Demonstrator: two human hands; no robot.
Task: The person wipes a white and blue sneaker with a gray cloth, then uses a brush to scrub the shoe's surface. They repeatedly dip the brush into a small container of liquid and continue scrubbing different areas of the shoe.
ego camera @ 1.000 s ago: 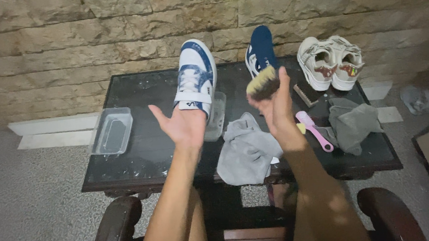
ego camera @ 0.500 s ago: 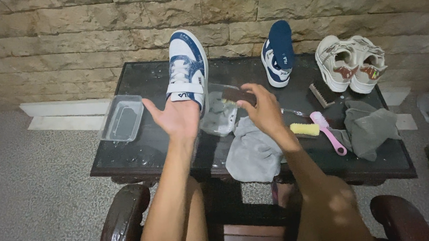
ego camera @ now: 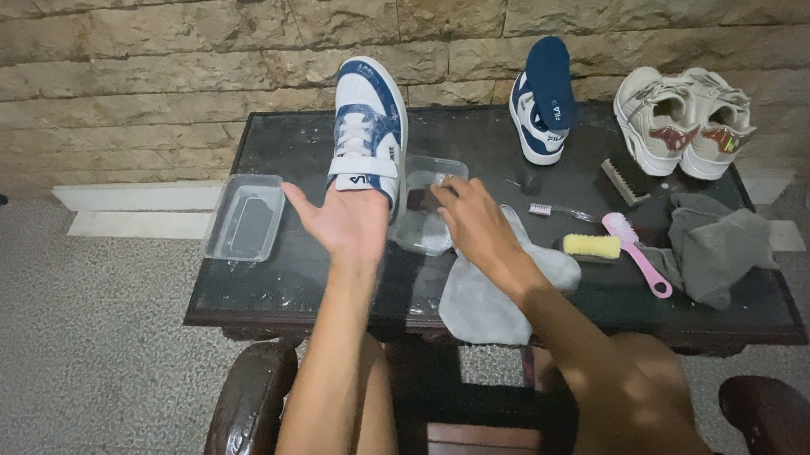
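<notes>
Head view: left hand (ego camera: 349, 223) holds up a blue-and-white sneaker (ego camera: 367, 127), fingers spread beneath it.
Right hand (ego camera: 476, 225), fingers curled on something dark, dips into a clear tub (ego camera: 430, 212) mid-counter (ego camera: 325, 153); grey cloth (ego camera: 498, 292) lies at the front edge.

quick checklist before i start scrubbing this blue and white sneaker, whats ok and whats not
1. Sneaker propped on left hand, sole away from you: ok.
2. Right hand at the clear water tub: ok.
3. Brush in that hand: cannot tell, fingers hide it.
4. Grey cloth under right wrist: ok.
5. Pink brush and yellow sponge beside it on the table: ok.
</notes>
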